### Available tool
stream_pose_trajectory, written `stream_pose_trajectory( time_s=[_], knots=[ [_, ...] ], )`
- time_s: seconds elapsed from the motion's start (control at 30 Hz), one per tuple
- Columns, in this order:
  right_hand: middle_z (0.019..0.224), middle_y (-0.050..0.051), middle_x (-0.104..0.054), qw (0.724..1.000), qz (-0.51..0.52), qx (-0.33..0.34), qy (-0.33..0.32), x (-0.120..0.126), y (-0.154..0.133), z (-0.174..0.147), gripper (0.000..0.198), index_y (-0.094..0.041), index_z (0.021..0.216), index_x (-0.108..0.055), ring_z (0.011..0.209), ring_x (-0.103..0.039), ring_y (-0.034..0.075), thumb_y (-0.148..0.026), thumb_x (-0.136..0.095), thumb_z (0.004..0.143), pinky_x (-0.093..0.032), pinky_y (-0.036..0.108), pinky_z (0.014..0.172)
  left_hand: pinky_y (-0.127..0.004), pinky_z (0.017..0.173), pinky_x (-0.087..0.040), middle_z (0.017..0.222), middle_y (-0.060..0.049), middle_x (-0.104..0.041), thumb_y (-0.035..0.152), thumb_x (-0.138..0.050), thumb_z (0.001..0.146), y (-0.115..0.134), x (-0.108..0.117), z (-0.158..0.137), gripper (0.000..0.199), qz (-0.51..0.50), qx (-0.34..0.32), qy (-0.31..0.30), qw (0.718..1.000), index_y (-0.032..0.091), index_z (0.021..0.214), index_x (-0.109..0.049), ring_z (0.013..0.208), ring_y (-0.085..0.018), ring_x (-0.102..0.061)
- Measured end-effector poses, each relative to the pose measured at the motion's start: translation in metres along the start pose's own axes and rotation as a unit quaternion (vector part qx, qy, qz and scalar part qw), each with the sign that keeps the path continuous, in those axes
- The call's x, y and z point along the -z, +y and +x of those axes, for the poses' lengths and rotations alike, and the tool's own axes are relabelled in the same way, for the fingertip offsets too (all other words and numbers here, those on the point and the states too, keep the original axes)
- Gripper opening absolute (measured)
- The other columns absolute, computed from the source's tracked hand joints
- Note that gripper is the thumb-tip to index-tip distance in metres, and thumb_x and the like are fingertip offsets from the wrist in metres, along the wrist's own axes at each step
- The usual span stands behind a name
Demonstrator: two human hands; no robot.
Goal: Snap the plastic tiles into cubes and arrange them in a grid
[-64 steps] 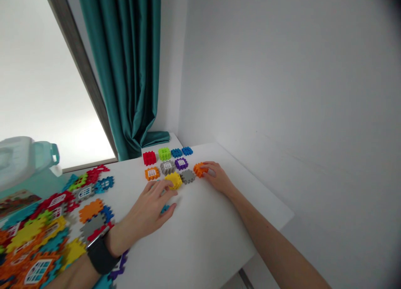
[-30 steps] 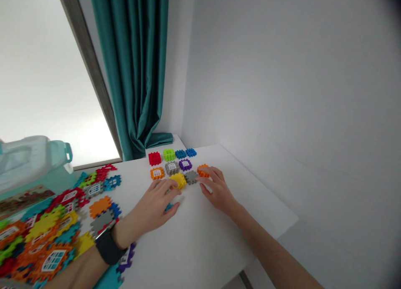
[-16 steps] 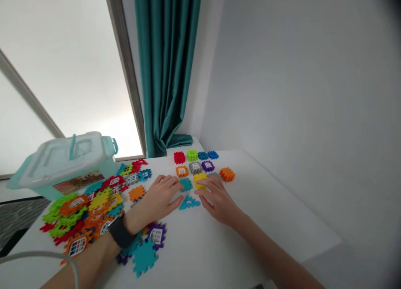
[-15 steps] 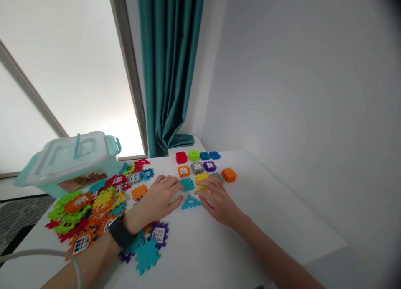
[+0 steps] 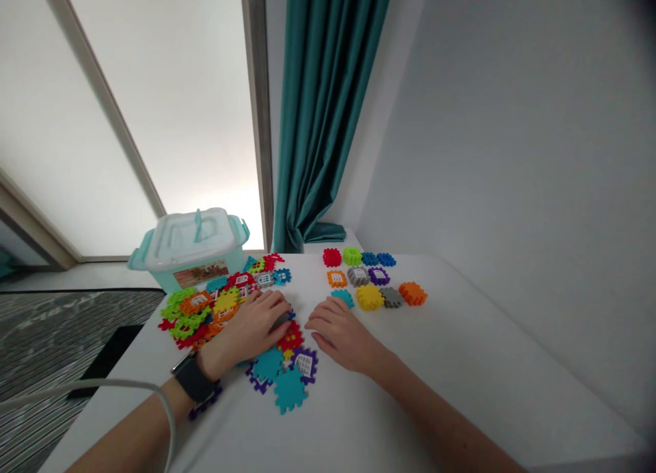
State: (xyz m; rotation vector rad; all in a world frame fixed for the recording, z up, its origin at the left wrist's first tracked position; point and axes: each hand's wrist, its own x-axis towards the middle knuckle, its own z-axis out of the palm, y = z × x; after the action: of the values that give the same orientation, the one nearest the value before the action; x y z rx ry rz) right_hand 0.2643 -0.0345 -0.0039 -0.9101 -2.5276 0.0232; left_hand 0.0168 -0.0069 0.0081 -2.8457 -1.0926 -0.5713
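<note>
My left hand [image 5: 259, 320] reaches over the right side of a pile of gear-edged plastic tiles. Its thumb and fingers are apart, with a grey tile [image 5: 281, 318] showing between them. My right hand [image 5: 341, 331] rests low over the table, fingers bent and drawn together; whatever is under them is hidden. Just beyond it lies a turquoise tile stack [image 5: 343, 297], beside a yellow stack [image 5: 370, 297] and a grey stack [image 5: 392, 297]. Below my left hand are a red tile [image 5: 292, 337], a purple window tile [image 5: 306, 366] and a turquoise tile [image 5: 290, 389].
More sorted stacks stand behind, among them a red stack [image 5: 332, 257], a green stack [image 5: 352, 255] and an orange stack [image 5: 413, 293]. A lidded teal box [image 5: 199, 251] stands at the back left. A pale cable [image 5: 128, 385] crosses at lower left.
The view has swung left. My left hand has gone from beside the turquoise stack to the loose tiles. My right hand has come off the yellow stack; the blue triangle is out of sight.
</note>
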Motion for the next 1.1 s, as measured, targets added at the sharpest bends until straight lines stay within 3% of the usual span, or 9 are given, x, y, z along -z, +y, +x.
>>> stream_pose_trajectory(
  time_s=[0.13,0.3,0.43,0.7,1.1],
  knots=[
    [0.102,0.006,-0.071,0.998,-0.008,-0.009,-0.054,-0.007,-0.008,0.019,0.007,-0.021,0.099,-0.066,0.102,-0.060,0.024,-0.019,-0.064,0.094,-0.044,0.045,0.101,-0.039,0.091,-0.046,0.111,-0.006,-0.063,0.026,-0.057,0.095,-0.008,-0.004,-0.014,0.015,-0.026,0.002,-0.010,1.000,0.024,0.107,-0.065,0.103,-0.024,-0.061],
    [0.104,0.008,-0.069,0.995,-0.017,-0.051,-0.082,-0.018,-0.012,0.036,0.011,-0.019,0.101,-0.066,0.106,-0.060,0.025,-0.029,-0.062,0.097,-0.044,0.043,0.099,-0.042,0.093,-0.046,0.112,-0.008,-0.063,0.028,-0.058,0.094,-0.018,-0.009,-0.021,0.015,-0.044,0.043,-0.003,0.998,0.021,0.104,-0.066,0.107,-0.027,-0.059],
    [0.104,0.008,-0.068,0.995,-0.008,-0.081,-0.062,-0.028,-0.014,0.036,0.016,-0.020,0.105,-0.066,0.106,-0.059,0.026,-0.033,-0.065,0.095,-0.043,0.045,0.100,-0.045,0.097,-0.044,0.113,-0.008,-0.063,0.027,-0.055,0.096,-0.026,-0.010,-0.023,0.016,-0.031,0.052,-0.005,0.998,0.022,0.107,-0.066,0.109,-0.028,-0.058],
    [0.115,0.011,-0.067,0.995,0.001,-0.096,-0.010,-0.049,-0.022,0.030,0.023,-0.019,0.119,-0.062,0.111,-0.059,0.028,-0.022,-0.056,0.097,-0.044,0.049,0.102,-0.052,0.105,-0.039,0.121,-0.009,-0.062,0.034,-0.064,0.092,-0.026,-0.012,-0.028,0.022,0.011,0.097,0.010,0.995,0.023,0.111,-0.066,0.116,-0.032,-0.054],
    [0.119,0.011,-0.067,0.995,0.020,-0.100,0.009,-0.053,-0.022,0.025,0.027,-0.019,0.122,-0.062,0.112,-0.060,0.027,-0.017,-0.052,0.098,-0.046,0.049,0.103,-0.055,0.105,-0.040,0.125,-0.012,-0.061,0.040,-0.072,0.086,-0.018,-0.011,-0.028,0.027,-0.002,0.175,-0.039,0.984,0.020,0.103,-0.068,0.122,-0.036,-0.052]
  ],
)
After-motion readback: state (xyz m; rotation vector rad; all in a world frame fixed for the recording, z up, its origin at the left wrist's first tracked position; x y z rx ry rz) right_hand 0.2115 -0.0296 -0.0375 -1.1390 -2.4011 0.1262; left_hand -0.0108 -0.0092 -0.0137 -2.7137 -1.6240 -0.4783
